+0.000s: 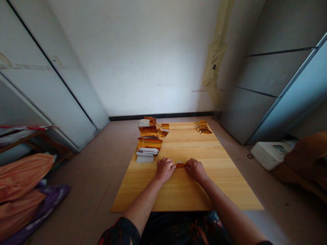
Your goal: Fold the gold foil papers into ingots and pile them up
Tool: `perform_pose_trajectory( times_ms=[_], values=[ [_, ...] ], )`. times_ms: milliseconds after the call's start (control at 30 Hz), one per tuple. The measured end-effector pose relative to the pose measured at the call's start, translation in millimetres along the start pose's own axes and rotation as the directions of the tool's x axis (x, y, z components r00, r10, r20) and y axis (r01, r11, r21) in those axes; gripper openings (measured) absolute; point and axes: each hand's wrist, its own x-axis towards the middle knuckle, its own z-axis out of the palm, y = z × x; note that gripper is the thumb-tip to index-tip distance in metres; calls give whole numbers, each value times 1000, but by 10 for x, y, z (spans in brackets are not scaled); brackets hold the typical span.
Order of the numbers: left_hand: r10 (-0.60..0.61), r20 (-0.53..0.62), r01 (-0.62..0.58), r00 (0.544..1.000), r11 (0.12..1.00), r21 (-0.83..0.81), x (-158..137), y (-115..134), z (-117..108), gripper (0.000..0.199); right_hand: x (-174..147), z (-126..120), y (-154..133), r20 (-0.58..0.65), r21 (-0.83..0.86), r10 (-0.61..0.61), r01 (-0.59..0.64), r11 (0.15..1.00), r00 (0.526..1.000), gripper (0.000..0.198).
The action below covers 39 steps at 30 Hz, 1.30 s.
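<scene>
Both hands grip a small strip of gold foil paper (180, 165), low over the middle of the wooden table. My left hand (165, 169) is closed on its left end, and my right hand (195, 168) is closed on its right end. A bit of greyish white shows along the strip's far edge. Left of my left hand lie stacked gold foil sheets (150, 144) and white paper pieces (146, 155). Folded gold foil pieces (204, 127) sit in a small group at the far right corner.
The wooden table (178, 195) stands near a white wall (153, 61). More gold and white sheets (147, 123) lie at its far left corner. Orange and purple bags (28, 190) rest on the floor to the left. A white box (268, 154) is at the right.
</scene>
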Motion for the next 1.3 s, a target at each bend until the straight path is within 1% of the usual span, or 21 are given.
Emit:
perform_pose_trajectory(
  times_ms=[233, 400, 533, 733, 833, 900, 967, 1133, 1200, 1300],
  values=[
    [-50, -31, 53, 998, 994, 100, 22, 74, 9, 16, 2, -24, -62, 10, -57, 69, -68, 996, 998, 18],
    [-75, -34, 79, 997, 989, 124, 22, 91, 5, 16, 14, 16, -96, -38, -89, 123, -126, 988, 992, 20],
    [-97, -49, 102, 994, 987, 123, 33, 105, 17, 15, 35, 31, -109, -53, -103, 155, -160, 982, 986, 19],
    [-206, -9, 205, 979, 973, 106, 92, 144, -10, 13, 60, -27, -150, -27, -138, 219, -220, 966, 975, 19],
    [-241, -6, 240, 971, 966, 92, 110, 158, -35, 12, 58, -65, -181, -19, -179, 223, -223, 958, 975, 23],
    [-252, -12, 252, 968, 965, 69, 111, 163, -43, 14, 58, -80, -195, -13, -196, 220, -218, 956, 975, 23],
    [-237, -7, 237, 971, 970, 47, 107, 162, -40, 18, 61, -88, -199, -2, -199, 224, -220, 955, 975, 22],
    [-164, 5, 164, 986, 986, -18, 105, 132, -1, 11, 71, -102, -183, 13, -209, 219, -211, 955, 976, 18],
    [-152, 6, 152, 988, 988, -32, 115, 117, 10, 12, 73, -96, -189, -12, -203, 197, -196, 959, 980, 17],
    [-146, 17, 146, 989, 989, -26, 135, 106, 12, 14, 99, -42, -243, -100, -114, 128, -139, 984, 987, 21]
  ],
)
